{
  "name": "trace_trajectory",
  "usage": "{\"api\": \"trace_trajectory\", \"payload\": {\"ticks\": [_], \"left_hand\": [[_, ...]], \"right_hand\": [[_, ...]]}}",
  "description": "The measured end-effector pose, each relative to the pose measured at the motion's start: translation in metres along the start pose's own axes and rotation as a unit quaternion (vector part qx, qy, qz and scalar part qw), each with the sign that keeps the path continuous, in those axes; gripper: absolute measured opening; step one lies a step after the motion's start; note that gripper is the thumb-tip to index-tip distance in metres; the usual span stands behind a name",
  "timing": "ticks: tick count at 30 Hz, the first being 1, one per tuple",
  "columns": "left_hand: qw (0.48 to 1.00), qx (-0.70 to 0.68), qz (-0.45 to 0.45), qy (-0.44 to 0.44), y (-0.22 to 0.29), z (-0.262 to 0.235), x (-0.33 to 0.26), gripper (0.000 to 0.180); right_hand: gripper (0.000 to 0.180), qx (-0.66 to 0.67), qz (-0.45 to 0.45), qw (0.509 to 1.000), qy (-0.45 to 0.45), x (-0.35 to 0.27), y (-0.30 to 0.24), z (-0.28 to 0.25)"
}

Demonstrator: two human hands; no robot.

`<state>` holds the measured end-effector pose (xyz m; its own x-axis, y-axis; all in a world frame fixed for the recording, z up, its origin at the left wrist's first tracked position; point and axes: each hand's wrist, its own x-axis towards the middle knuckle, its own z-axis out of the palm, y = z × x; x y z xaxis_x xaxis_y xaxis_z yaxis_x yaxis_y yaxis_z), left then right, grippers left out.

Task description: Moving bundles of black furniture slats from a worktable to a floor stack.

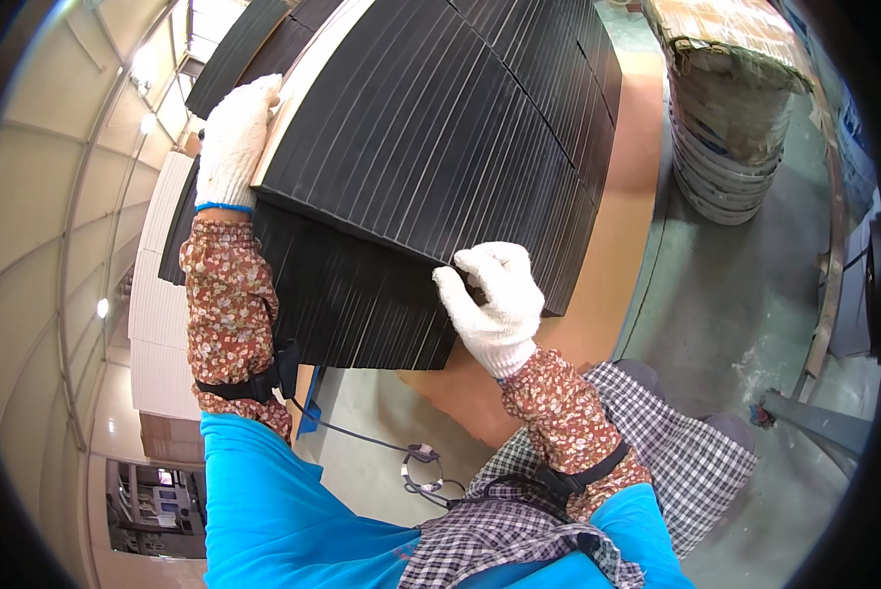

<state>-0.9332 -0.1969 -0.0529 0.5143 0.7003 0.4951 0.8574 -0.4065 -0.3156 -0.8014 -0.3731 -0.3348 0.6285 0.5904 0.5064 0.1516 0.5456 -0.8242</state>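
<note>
A large block of thin boards (401,128) with black edges stands packed side by side in front of me, a pale board face (315,61) showing along its left side. My left hand (236,142), in a white knit glove, is at that left side with its fingers curled over against the pale board; the fingertips are partly hidden. At the block's near lower corner is my right hand (499,302), gloved the same way. Its fingers bend toward the thumb, and whatever lies between them cannot be made out. A lower row of black-edged boards (352,294) shows beneath the upper one.
Under the block lies a brown sheet (632,167). Stacked buckets (730,147) stand at the right, beside a grey metal bar (818,422). Pale stacked sheets (156,324) are on the left. A looped cable (421,456) hangs near my body.
</note>
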Motion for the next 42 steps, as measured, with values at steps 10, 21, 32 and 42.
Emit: {"api": "trace_trajectory", "payload": {"ticks": [10, 21, 32, 42], "left_hand": [[0.999, 0.028, 0.034, 0.007, -0.005, 0.008, 0.000, 0.031], [0.995, -0.084, 0.054, 0.024, -0.028, 0.016, 0.006, 0.036], [0.997, 0.053, 0.050, 0.004, -0.002, 0.001, 0.001, 0.035], [0.997, 0.060, 0.055, 0.008, 0.001, -0.002, -0.001, 0.032]], "right_hand": [[0.020, 0.005, 0.012, 1.000, 0.011, 0.002, -0.006, 0.000], [0.025, -0.013, -0.042, 0.999, -0.020, 0.009, -0.012, 0.002], [0.021, -0.007, 0.005, 1.000, -0.011, 0.015, -0.018, 0.003], [0.026, -0.022, -0.053, 0.998, -0.033, 0.019, -0.028, 0.001]]}}
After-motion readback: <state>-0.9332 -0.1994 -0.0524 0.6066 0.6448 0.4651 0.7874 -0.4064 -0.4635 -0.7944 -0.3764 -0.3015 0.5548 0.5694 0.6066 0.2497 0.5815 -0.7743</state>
